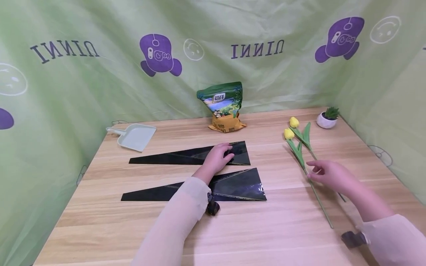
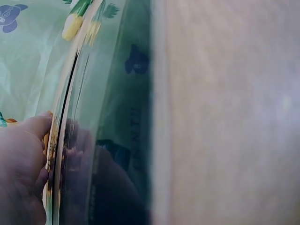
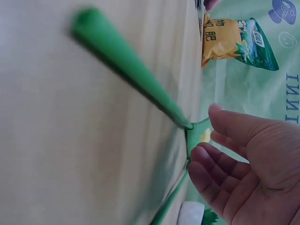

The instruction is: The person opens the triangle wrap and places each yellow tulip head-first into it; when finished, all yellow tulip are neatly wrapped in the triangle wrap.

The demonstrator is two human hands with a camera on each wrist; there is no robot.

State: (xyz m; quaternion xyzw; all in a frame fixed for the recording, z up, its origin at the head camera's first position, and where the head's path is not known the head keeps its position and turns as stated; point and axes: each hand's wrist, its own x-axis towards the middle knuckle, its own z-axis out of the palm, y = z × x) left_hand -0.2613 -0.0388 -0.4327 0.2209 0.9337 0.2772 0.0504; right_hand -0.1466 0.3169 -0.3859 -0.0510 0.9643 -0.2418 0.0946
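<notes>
My left hand (image 1: 217, 158) rests on the farther of two flat black tapered wrapping sleeves (image 1: 186, 157), close to its wide right end. The nearer black sleeve (image 1: 237, 184) lies under my left forearm, shiny at its wide end. On the right are two yellow tulips with long green stems, the nearer tulip (image 1: 288, 134) and the farther tulip (image 1: 294, 122), side by side on the table. My right hand (image 1: 334, 176) is over their stems, fingers loosely bent. In the right wrist view, its thumb and fingers stand apart beside the green stem (image 3: 136, 70), gripping nothing.
A green and orange printed bag (image 1: 226, 107) stands at the back of the wooden table (image 1: 233, 236). At the back left lies a pale dustpan (image 1: 136, 136). A small potted succulent (image 1: 327, 120) sits at the back right corner, near the green curtain (image 1: 213, 22).
</notes>
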